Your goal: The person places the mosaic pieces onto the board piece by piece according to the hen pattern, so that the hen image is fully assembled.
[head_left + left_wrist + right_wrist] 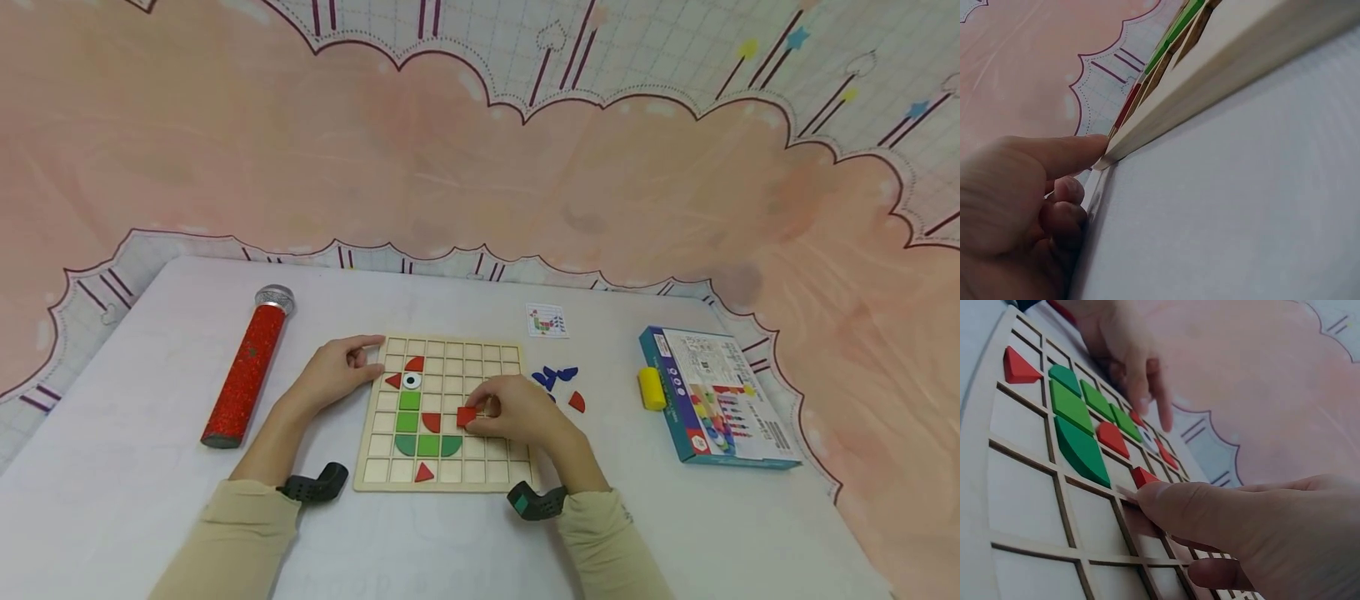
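A wooden grid board (pixel 487 472) lies in front of me, with green and red pieces and a white eye piece (pixel 412 381) in its cells. My right hand (pixel 517 408) pinches a small red piece (pixel 466 416) between thumb and fingers, over the middle of the grid. The right wrist view shows that red piece (pixel 1144 477) at the thumb tip, close to the cells. At the board's upper left, my left hand (pixel 337 373) touches the edge with thumb and index finger. In the left wrist view the thumb (pixel 1079 153) meets the board's side (pixel 1166 112); other fingers are bent beneath.
Several dark blue pieces (pixel 551 377) and a red piece (pixel 577 402) lie right of the board. Behind them is a small picture card (pixel 547 321). A box (pixel 727 400) and a yellow cylinder (pixel 652 389) are farther right. A red microphone (pixel 246 375) lies left.
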{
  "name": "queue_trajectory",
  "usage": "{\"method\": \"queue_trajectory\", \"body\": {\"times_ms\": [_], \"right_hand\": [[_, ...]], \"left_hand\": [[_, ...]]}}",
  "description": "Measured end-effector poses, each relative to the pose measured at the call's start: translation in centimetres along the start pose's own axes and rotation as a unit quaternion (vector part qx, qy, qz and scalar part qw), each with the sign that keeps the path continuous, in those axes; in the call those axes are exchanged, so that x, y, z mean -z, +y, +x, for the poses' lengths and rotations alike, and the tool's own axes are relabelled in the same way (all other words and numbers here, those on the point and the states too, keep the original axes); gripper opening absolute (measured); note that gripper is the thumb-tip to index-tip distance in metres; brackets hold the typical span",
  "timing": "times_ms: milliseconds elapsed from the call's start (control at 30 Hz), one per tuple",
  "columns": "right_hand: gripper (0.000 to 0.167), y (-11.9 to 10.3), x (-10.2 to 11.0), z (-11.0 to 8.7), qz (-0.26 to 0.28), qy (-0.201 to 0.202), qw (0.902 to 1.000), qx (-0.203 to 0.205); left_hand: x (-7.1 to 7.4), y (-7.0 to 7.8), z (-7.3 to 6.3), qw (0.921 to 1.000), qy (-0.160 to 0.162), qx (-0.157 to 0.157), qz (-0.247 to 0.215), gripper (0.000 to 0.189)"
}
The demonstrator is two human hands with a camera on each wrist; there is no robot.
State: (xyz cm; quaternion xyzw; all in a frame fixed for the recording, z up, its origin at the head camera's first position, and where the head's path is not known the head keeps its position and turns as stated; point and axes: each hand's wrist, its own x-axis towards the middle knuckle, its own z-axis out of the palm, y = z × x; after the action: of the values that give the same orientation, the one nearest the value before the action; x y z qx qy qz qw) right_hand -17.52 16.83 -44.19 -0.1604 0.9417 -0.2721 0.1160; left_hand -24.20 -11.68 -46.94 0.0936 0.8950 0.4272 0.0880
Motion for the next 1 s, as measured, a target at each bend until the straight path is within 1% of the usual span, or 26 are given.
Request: {"method": "queue_trajectory", "body": {"times_ms": [167,367,600,767,1000], "right_hand": [[0.023,-0.5,-0.4,0.1,-0.035,0.008,0.9992,0.019],[0.022,-1.0,-0.8,0.2,-0.068,0.011,0.9972,0.031],[0.024,-1.3,-1.1,0.2,-0.072,0.010,0.9968,0.033],[0.026,-1.5,-1.1,0.2,-0.076,0.014,0.9966,0.029],[0.026,-1.6,-1.1,0.1,-0.076,0.013,0.9965,0.032]], "left_hand": [[0.1,0.1,0.1,0.9999,0.001,-0.003,0.011,0.050],[0.2,0.1,0.3,0.9997,-0.001,-0.009,0.024,0.051],[0.1,-0.2,0.3,0.9996,-0.004,-0.015,0.024,0.051],[0.2,0.1,0.3,0.9995,-0.002,-0.018,0.027,0.050],[0.1,0.1,0.3,0.9996,-0.002,-0.012,0.026,0.052]]}}
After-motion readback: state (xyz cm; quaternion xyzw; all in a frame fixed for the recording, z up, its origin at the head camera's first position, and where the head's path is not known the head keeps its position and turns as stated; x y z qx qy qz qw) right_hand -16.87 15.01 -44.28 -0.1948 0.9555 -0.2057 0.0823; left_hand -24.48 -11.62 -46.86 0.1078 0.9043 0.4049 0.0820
